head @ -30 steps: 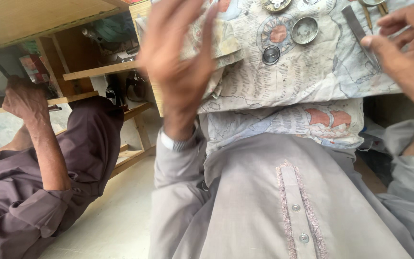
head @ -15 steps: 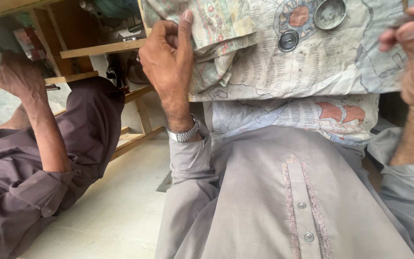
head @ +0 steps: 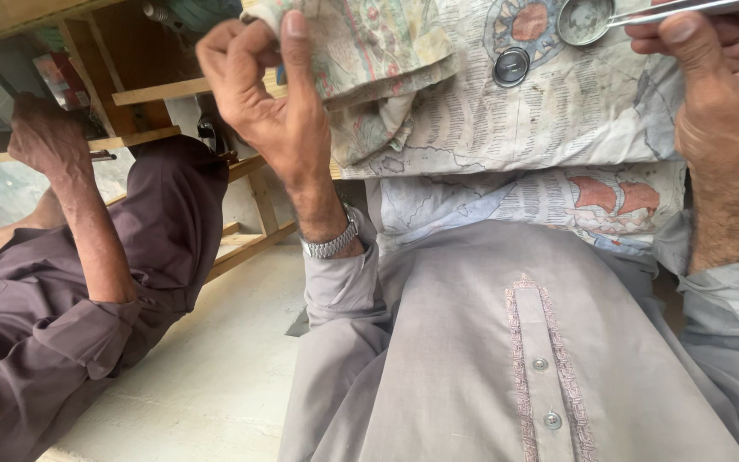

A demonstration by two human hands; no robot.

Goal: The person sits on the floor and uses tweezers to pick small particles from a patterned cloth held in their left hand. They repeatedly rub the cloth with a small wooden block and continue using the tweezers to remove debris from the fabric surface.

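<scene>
My left hand [head: 275, 103] is raised at the left edge of a printed cloth [head: 489, 128] that covers a work surface. Its fingers are curled and its thumb presses on the cloth's folded corner. A metal watch band sits on that wrist. My right hand [head: 712, 94] is at the top right and pinches thin metal tweezers [head: 686, 10], whose tips reach a silvery round case [head: 583, 19]. A small dark round part [head: 511, 66] lies on the cloth beside it. My grey garment [head: 472, 342] fills the lower view.
Another person in dark clothing [head: 62, 325] sits at the left, with a hand [head: 44, 137] on a wooden shelf frame [head: 173, 90]. Pale floor [head: 215, 376] lies between us. The cloth hangs over the table's front edge.
My left hand went from spread open over the cloth to curled at its corner. My right hand rose toward the top right, and the tweezers now reach the silvery case.
</scene>
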